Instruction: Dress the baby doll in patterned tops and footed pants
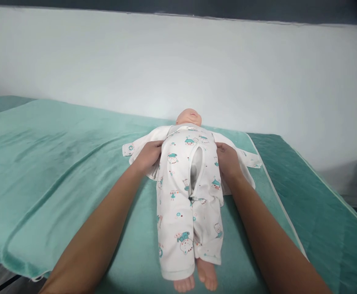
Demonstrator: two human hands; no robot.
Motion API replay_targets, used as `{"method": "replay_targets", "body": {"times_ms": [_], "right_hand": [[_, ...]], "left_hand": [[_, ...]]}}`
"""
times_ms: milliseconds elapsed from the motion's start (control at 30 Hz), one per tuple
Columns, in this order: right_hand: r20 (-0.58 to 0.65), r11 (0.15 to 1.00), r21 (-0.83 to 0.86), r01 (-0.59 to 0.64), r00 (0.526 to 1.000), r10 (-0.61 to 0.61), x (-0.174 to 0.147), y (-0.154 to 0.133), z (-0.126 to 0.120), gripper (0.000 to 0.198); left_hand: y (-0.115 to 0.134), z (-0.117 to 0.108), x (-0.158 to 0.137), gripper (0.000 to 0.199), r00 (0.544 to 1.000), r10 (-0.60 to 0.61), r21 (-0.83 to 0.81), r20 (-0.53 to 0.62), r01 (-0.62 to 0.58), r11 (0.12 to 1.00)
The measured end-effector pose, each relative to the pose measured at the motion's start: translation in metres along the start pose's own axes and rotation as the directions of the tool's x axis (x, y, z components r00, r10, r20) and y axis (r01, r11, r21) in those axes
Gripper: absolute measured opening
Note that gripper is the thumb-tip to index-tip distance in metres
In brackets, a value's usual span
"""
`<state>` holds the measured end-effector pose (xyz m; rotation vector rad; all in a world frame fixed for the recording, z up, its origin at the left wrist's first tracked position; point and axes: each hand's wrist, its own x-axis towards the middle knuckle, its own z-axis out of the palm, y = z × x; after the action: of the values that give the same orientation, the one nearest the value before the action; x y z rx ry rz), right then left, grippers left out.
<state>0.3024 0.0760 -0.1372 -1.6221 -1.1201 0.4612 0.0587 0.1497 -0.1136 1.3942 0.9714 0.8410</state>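
Observation:
A baby doll (pixel 189 117) lies on its back, its bare feet toward me. It wears white baby pants (pixel 178 208) with an animal print and an open slit at the crotch, drawn up high over the torso. Under it a white baby jacket (pixel 147 137) spreads out, sleeves to both sides. My left hand (pixel 150 156) is closed on the left edge of the pants near the waist. On the opposite edge, my right hand (pixel 228 159) grips the pants too. Some fingertips of both hands are hidden by the cloth.
A light green blanket (pixel 58 175) with folds on the left covers the bed. Along the right side lies a darker green quilted cover (pixel 328 212). Behind the doll's head stands a white wall (pixel 178 61).

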Motion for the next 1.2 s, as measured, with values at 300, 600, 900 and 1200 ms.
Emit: {"method": "replay_targets", "body": {"times_ms": [300,600,900,1200], "right_hand": [[-0.063,0.919,-0.153,0.363,0.925,-0.375,0.021,-0.013,0.004,0.024],[0.267,0.954,0.151,0.261,0.918,-0.293,0.045,-0.013,0.007,0.024],[0.384,0.960,0.124,0.253,0.879,-0.281,0.068,-0.032,0.021,0.030],[0.207,0.976,0.082,0.204,0.954,-0.217,0.079,-0.021,0.040,0.026]], "left_hand": [[0.004,-0.001,0.021,0.023,0.875,0.427,0.505,-0.229,-0.268,0.820],[0.019,-0.002,0.046,0.024,0.905,0.410,0.320,0.114,-0.424,0.847],[0.023,-0.004,0.066,0.020,0.945,0.317,0.418,0.078,-0.320,0.850],[0.015,0.004,0.079,0.014,0.947,0.321,0.392,-0.025,-0.286,0.875]]}}
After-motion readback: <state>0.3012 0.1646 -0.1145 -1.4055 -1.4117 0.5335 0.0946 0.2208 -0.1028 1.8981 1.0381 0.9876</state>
